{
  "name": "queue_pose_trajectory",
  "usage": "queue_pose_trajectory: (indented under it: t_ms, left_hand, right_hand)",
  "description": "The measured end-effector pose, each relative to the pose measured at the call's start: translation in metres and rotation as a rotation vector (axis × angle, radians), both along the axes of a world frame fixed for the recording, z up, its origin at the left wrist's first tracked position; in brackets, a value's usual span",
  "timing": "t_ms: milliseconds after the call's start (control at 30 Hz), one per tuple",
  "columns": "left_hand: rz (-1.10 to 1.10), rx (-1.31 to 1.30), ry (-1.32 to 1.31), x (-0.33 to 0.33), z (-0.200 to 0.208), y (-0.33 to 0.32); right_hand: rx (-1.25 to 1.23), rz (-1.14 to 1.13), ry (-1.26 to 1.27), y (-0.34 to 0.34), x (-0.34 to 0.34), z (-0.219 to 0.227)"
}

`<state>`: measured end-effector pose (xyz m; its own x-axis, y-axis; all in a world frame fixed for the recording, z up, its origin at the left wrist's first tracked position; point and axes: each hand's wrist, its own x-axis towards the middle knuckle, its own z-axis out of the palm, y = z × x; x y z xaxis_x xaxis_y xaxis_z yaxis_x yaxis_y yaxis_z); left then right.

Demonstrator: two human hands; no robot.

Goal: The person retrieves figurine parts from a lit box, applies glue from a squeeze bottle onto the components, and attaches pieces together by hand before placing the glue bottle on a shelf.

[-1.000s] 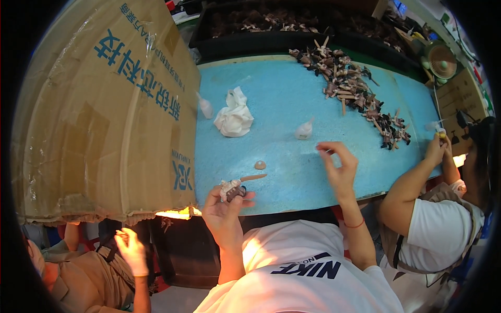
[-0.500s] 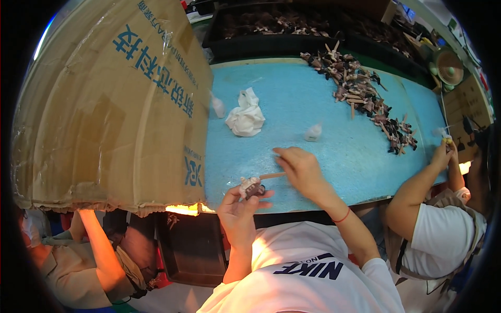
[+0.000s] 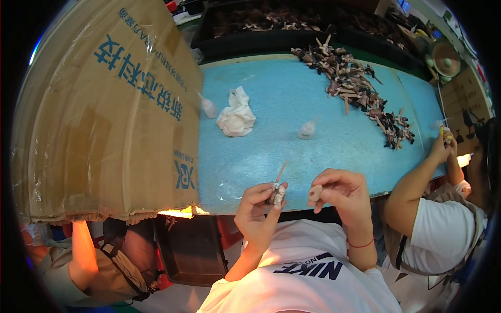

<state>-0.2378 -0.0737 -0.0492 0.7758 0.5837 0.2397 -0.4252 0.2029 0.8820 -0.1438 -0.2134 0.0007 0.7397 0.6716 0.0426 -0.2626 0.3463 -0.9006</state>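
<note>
In front of my chest, my left hand (image 3: pixel 255 213) grips a small doll figure (image 3: pixel 278 193) in dark and pale tones between thumb and fingers. A thin, flat tan strip (image 3: pixel 282 170) sticks up from the figure. Just to the right, my right hand (image 3: pixel 346 194) pinches a small rounded beige piece (image 3: pixel 315 192) with a dark spot on it. The two hands are apart, over the table's near edge. Farther up the blue table (image 3: pixel 261 161) stand a small translucent bottle (image 3: pixel 306 130), a crumpled white tissue (image 3: pixel 236 116) and a second bottle (image 3: pixel 209 107).
A large cardboard box (image 3: pixel 115 130) walls off the left side. Many similar figures (image 3: pixel 355 86) lie heaped along the far right, and black bins (image 3: pixel 266 36) of parts stand behind. A black tray (image 3: pixel 190 250) sits below left. Co-workers (image 3: pixel 433 208) work on both sides.
My right hand has drawn back toward me and right, now showing a beige piece in its fingers. My left hand has shifted right, and the figure's strip has turned from sideways to upward.
</note>
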Motion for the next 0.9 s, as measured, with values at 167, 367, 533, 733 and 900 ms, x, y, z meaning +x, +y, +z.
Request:
queue_pose_trajectory:
  t_ms: [167,367,533,733,900]
  left_hand:
    - [0.16,0.311,-0.017,0.001,-0.007,-0.002]
    - [0.202,0.552,-0.032,-0.002,-0.007,0.0]
    - [0.247,0.633,-0.02,-0.004,-0.005,0.0]
    - [0.269,0.672,-0.02,-0.004,-0.005,0.0]
    - [0.281,0.721,-0.017,-0.003,0.0,0.0]
  right_hand:
    - [-0.067,-0.023,0.094,0.007,-0.015,0.013]
    - [-0.019,0.018,0.073,0.006,-0.015,0.009]
    - [-0.033,0.061,0.126,0.008,-0.016,0.009]
    - [-0.061,0.059,0.149,0.009,-0.015,0.005]
    - [-0.058,0.067,0.151,0.011,-0.012,0.003]
